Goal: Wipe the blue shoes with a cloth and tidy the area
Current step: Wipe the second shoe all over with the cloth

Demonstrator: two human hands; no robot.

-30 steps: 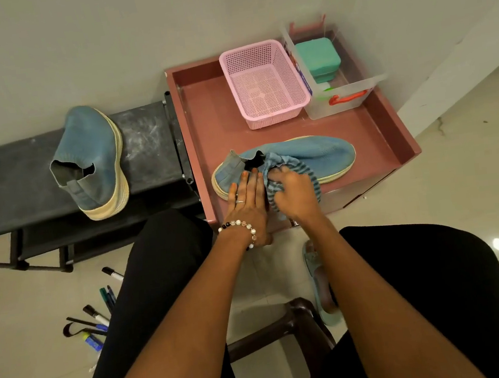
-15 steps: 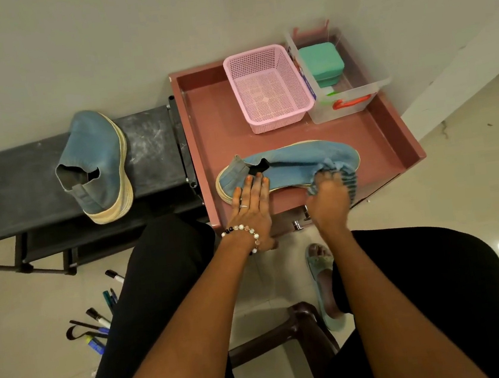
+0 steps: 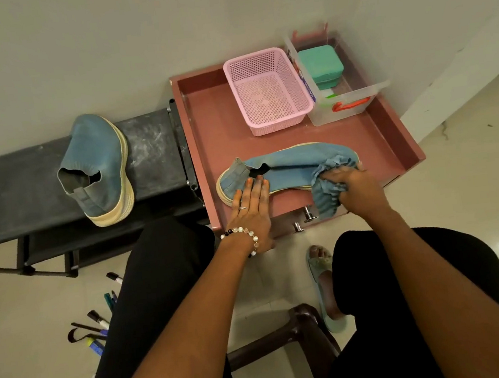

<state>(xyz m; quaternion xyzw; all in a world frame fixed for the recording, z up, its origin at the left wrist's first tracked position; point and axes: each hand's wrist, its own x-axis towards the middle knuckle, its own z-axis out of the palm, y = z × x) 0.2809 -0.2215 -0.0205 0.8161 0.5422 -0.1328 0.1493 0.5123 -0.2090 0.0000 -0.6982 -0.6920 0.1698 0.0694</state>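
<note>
On the pink cabinet top (image 3: 361, 142), one blue shoe (image 3: 286, 166) lies on its side in front of the pink basket (image 3: 267, 87). My left hand (image 3: 252, 207) presses flat, fingers straight, on its heel, and my right hand (image 3: 353, 186) grips the bunched blue cloth (image 3: 326, 180) against its toe. The second blue shoe (image 3: 99, 168) rests on the black rack (image 3: 9, 191), left of the cabinet.

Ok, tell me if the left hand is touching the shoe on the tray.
Touching: the head view shows the left hand lying flat on the shoe, at its heel.
</note>
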